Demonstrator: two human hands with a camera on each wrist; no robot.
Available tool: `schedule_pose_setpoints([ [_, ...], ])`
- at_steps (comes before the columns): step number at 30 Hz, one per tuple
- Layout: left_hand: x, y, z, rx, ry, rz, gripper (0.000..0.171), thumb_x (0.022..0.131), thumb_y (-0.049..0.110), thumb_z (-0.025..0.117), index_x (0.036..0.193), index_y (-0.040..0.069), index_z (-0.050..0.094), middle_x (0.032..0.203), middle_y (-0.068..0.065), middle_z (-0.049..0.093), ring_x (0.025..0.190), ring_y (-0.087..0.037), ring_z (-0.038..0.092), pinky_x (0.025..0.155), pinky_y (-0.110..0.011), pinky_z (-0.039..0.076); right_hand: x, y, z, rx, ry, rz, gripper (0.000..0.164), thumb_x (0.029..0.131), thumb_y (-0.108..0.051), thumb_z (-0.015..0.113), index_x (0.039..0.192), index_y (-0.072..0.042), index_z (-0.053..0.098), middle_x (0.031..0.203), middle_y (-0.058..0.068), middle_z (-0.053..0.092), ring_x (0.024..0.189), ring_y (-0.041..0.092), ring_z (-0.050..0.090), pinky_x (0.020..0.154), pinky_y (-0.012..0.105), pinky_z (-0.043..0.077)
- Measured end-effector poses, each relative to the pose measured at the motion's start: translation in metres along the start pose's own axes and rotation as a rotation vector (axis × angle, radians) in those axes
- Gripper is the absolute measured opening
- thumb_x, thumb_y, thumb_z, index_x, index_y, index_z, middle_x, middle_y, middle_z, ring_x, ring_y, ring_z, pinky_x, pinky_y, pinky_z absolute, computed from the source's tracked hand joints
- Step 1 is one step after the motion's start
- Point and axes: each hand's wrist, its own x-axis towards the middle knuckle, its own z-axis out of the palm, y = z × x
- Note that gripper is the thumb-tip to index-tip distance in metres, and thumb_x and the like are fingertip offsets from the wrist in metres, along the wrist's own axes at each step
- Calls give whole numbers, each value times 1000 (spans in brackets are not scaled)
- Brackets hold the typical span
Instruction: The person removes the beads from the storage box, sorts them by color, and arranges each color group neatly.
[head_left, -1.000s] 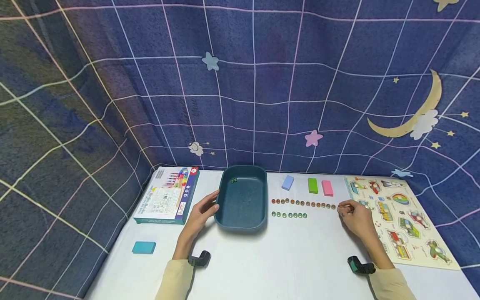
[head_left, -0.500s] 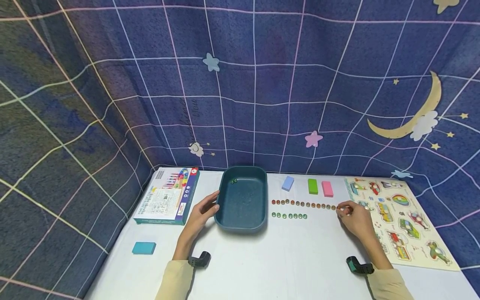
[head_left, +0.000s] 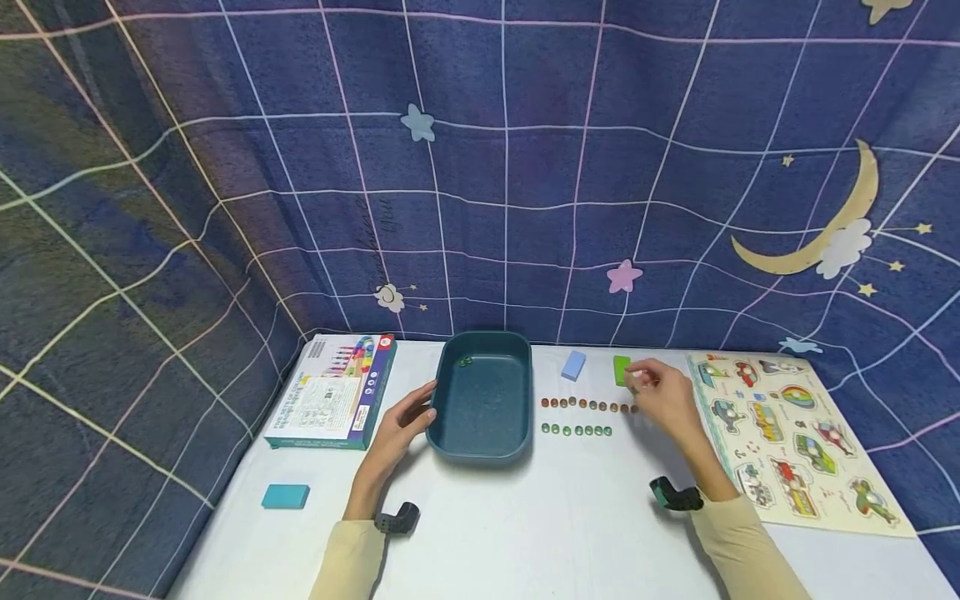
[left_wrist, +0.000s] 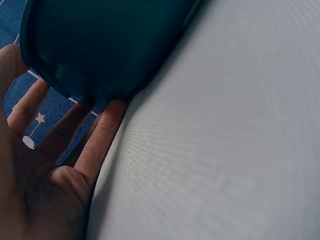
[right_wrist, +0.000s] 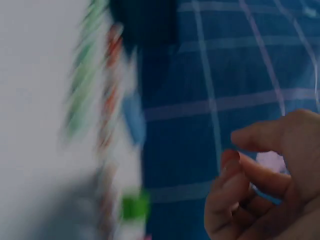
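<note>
My left hand rests on the left side of a dark teal tray, its fingers fairly straight against the wall. In the left wrist view, fingertips touch the tray's outside. My right hand hovers over the right end of a row of small, shiny, round reddish-brown pieces. Its thumb and forefinger stand apart in the right wrist view, the other fingers loosely bent, with nothing visible between them. A shorter row of green round pieces lies in front. A few green ones sit inside the tray.
Behind the rows are a blue block and a green block; the right hand hides the pink one. A picture puzzle board lies right. At left are a printed box and a teal block.
My right hand has left the right end of the reddish-brown row and moved left, now covering the pink block. The left hand stays at the tray.
</note>
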Motion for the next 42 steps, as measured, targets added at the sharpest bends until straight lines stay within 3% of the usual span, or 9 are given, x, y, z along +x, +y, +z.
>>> schedule_pose_setpoints([
  [8, 1, -1, -2, 16, 5, -7, 52, 105, 20, 66, 156, 18, 53, 161, -16, 53, 139, -29, 61, 99, -23, 58, 37, -103, 67, 307, -309, -154, 25, 100, -23, 75, 119, -7, 76, 93, 16, 76, 64, 11, 61, 57, 25, 52],
  [13, 1, -1, -1, 0, 1, -18, 53, 105, 20, 67, 156, 18, 54, 162, -16, 52, 142, -36, 58, 99, -23, 58, 59, -135, 120, 371, -472, -142, 28, 99, -19, 75, 123, -3, 74, 92, 14, 77, 67, 21, 68, 68, 47, 61],
  [17, 1, -1, 0, -8, -18, -14, 53, 105, 20, 66, 157, 16, 52, 163, -18, 50, 146, -43, 53, 100, -22, 57, 69, -138, 160, 303, -538, -108, 27, 97, -13, 76, 121, -1, 75, 91, 20, 78, 74, 38, 73, 65, 42, 62],
  [20, 0, 0, -1, 0, -12, -10, 53, 105, 19, 65, 157, 16, 53, 162, -18, 51, 145, -43, 53, 100, -22, 57, 73, -136, 184, 170, -546, -100, 22, 95, -13, 78, 116, -5, 79, 85, 19, 79, 63, 30, 72, 53, 28, 56],
  [23, 0, 1, -1, 6, -2, -10, 52, 105, 19, 65, 156, 16, 53, 162, -17, 52, 145, -42, 54, 100, -21, 57, 75, -135, 201, 39, -523, -111, 21, 93, -14, 80, 113, -10, 81, 82, 11, 79, 59, 18, 66, 55, 26, 55],
  [28, 0, 1, -3, -2, -14, -13, 53, 106, 20, 65, 157, 16, 52, 163, -18, 50, 146, -43, 52, 101, -20, 55, 72, -136, 214, -103, -472, -161, 19, 92, -18, 82, 111, -15, 84, 108, 6, 82, 100, 26, 72, 95, 39, 59],
  [31, 0, 1, -3, -7, -13, -15, 53, 105, 20, 66, 157, 16, 52, 163, -18, 50, 146, -43, 52, 101, -20, 55, 71, -136, 216, -125, -461, -184, 17, 92, -19, 82, 109, -14, 84, 116, 5, 82, 114, 30, 72, 105, 43, 56],
  [36, 1, 2, -3, -8, -14, 0, 54, 106, 19, 65, 157, 15, 52, 163, -19, 50, 146, -45, 52, 100, -20, 55, 72, -138, 212, -93, -433, -201, 14, 91, -20, 83, 103, -13, 85, 106, 4, 83, 104, 26, 73, 98, 39, 59],
  [42, 0, 3, -1, -20, -19, 6, 54, 105, 19, 65, 157, 13, 52, 163, -21, 49, 146, -46, 52, 99, -20, 57, 76, -140, 183, 31, -418, -261, 12, 93, -19, 80, 102, -12, 84, 82, 6, 78, 69, 16, 66, 68, 27, 53],
])
